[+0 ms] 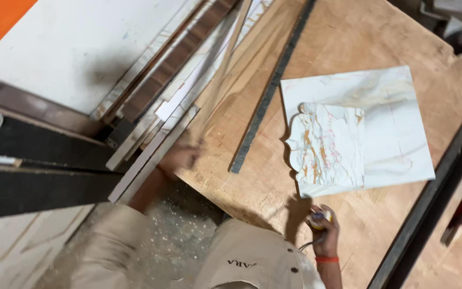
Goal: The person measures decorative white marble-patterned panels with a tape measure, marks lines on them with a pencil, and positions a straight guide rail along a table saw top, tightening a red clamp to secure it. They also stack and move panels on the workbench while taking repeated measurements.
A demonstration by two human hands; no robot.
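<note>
**A:** What do you have on the head view?

**B:** I see my right hand point(324, 227) low in the frame, fingers curled shut around a small rounded yellow-and-white object point(318, 218); I cannot tell what it is. There is an orange band point(326, 259) on that wrist. The hand sits over the big bare plywood worktable point(348, 32), just below the near edge of the panels.

**A:** Which panels?

**B:** A square white marble-patterned board point(397, 123) lies flat on the table. On its left part rests a smaller white cut-out piece with orange veining and a scalloped left edge point(327, 144), overhanging the board slightly.

**A:** And your left hand?

**B:** My left hand point(180, 156) is blurred at the table's left edge, against a bundle of long thin laminate and wood strips point(188, 69) that run diagonally. I cannot tell whether it grips them or merely rests there.

**A:** Anything else?

**B:** A long dark narrow strip point(266, 96) lies on the table beside the bundle, well apart from the panels. A dark metal rail point(429, 208) crosses at right. Sawdust covers the floor point(188, 214) below.
</note>
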